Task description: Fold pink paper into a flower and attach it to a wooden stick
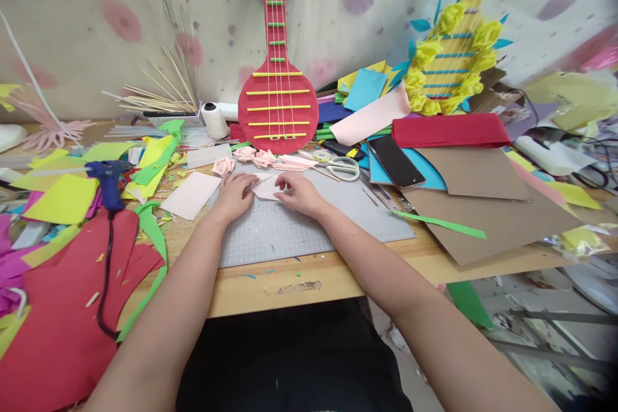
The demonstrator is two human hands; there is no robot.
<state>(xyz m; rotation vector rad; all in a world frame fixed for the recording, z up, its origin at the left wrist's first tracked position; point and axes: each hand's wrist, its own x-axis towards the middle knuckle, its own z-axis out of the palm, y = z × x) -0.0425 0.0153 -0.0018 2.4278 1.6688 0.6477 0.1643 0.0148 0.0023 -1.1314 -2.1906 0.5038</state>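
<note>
Both hands meet over a small pale pink paper piece (266, 188) lying on the grey cutting mat (299, 225) near the middle of the tabletop (270, 283). The left hand (235, 196) lies flat over the paper's left edge, apparently to pin it to the mat, while the right hand (299, 193) pinches its right side with thumb and fingertips, as though creasing it. So the left grip is a pressing hold on the paper, and the right grip is closed on the paper's edge.

3 finished pink paper roses (245, 158) sit just beyond the mat, and the scissors (340, 167) lie near the right hand, within reach. The blue glue gun (109, 180) stands well off to the left among paper scraps.

The hands cover much of the pink piece, so its full shape and any folds cannot be made out. The red paper guitar (279, 100) is cut off at the top edge.
</note>
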